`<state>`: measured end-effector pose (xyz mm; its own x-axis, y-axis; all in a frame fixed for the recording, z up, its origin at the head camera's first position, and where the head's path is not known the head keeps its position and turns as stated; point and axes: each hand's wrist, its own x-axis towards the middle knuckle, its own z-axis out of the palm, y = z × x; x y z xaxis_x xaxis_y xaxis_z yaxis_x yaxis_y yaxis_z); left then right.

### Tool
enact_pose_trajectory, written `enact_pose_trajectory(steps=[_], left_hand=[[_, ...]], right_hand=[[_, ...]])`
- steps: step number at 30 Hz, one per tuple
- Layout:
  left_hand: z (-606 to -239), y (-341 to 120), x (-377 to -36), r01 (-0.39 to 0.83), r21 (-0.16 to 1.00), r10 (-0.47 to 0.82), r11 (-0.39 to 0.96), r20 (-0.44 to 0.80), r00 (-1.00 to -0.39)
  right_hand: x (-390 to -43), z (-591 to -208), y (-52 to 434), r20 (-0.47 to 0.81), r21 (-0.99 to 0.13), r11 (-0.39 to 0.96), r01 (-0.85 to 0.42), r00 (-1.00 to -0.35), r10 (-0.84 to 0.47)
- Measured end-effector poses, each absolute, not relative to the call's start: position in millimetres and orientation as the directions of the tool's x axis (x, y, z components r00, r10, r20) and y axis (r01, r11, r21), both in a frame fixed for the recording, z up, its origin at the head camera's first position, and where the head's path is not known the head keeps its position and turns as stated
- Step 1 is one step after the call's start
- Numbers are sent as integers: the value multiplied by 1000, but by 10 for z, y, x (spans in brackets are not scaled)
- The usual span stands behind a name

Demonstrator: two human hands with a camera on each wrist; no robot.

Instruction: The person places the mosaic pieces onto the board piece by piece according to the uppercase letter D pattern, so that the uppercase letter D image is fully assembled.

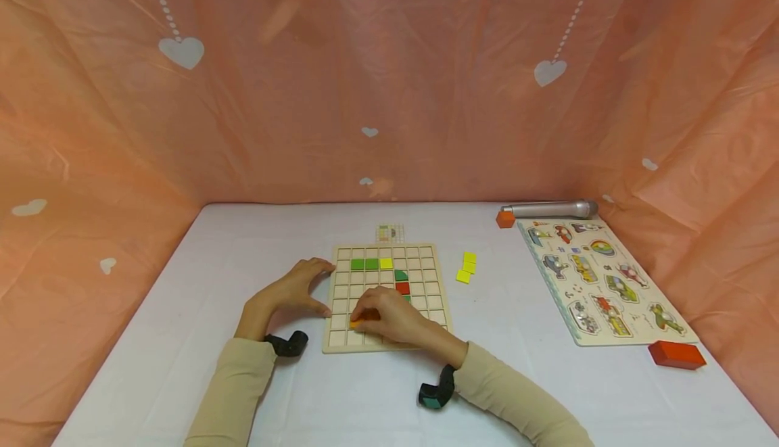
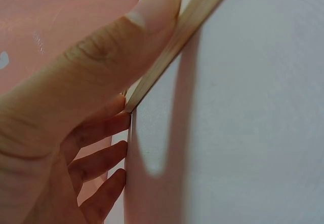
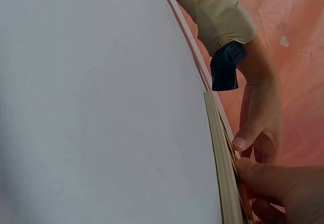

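A wooden grid board [image 1: 337, 339] lies flat on the white table. My left hand [image 1: 293, 289] rests against its left side, thumb and fingertips spread along the edge; the left wrist view shows the thumb [image 2: 101, 51] at the wooden rim. Over the lower left cells, my right hand [image 1: 392, 315] pinches an orange tile [image 1: 354, 324], mostly hidden by the fingers. Two green tiles [image 1: 364, 264] and a yellow tile [image 1: 386, 264] sit in an upper row. Right of the middle are a rounded green piece [image 1: 400, 275], a red tile [image 1: 402, 288] and a partly covered green piece [image 1: 407, 299].
Three loose yellow tiles [image 1: 466, 268] lie right of the board, and a small pattern card [image 1: 390, 232] behind it. Farther right are a picture puzzle board [image 1: 599, 285], a silver microphone [image 1: 550, 209], a small orange-red block [image 1: 505, 219] and a long red block [image 1: 677, 354].
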<state>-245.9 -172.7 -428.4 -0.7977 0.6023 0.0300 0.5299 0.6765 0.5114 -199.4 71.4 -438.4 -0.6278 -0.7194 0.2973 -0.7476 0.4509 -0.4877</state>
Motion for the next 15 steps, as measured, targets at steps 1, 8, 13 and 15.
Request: enact_pose_trajectory(steps=[1,8,13,15], left_hand=[[-4282,-1727,-2458,528,511,601,678,27,-799],[-4280,-1720,-2462,512,519,594,685,10,-804],[-4276,-1723,-2460,518,518,598,681,15,-801],[-4272,-1728,-2461,529,514,604,675,25,-796]], right_hand=[[-1996,-4391,716,307,-481,451,-752,-626,-717],[-1985,-4397,732,311,-472,457,-754,-627,-714],[-1993,-4425,723,334,-451,453,-769,-616,-713],[-1998,-4442,717,356,-446,449,-775,-613,-705]])
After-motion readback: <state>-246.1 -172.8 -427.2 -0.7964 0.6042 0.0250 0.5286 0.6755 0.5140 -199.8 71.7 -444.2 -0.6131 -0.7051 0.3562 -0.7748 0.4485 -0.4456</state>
